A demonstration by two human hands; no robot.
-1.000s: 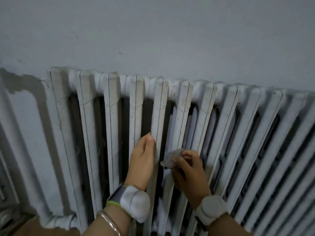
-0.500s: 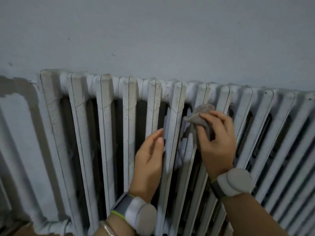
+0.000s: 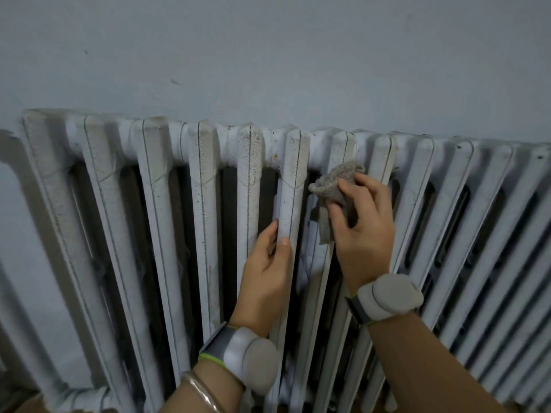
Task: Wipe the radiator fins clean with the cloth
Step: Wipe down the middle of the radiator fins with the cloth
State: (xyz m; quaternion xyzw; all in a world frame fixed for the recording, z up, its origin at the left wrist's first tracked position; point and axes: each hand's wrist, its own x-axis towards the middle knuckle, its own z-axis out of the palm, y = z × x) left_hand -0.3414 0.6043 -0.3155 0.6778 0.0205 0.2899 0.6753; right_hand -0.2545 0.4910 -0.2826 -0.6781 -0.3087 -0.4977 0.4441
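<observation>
A white cast-iron radiator (image 3: 205,204) with many upright, dust-speckled fins runs across the wall. My right hand (image 3: 362,231) grips a small grey cloth (image 3: 337,186) and holds it against the upper part of a fin near the radiator's top. My left hand (image 3: 267,275) holds the neighbouring fin to the left, thumb on its front edge and fingers reaching into the gap behind. Both wrists wear pale padded bands.
A plain grey-white wall (image 3: 268,61) rises above the radiator. A white pipe (image 3: 68,394) curves along the lower left beside the radiator's end. Dark gaps separate the fins.
My right hand has carried the cloth up the fin from mid-height to near the top. My left hand has shifted one fin to the right and slightly upward.
</observation>
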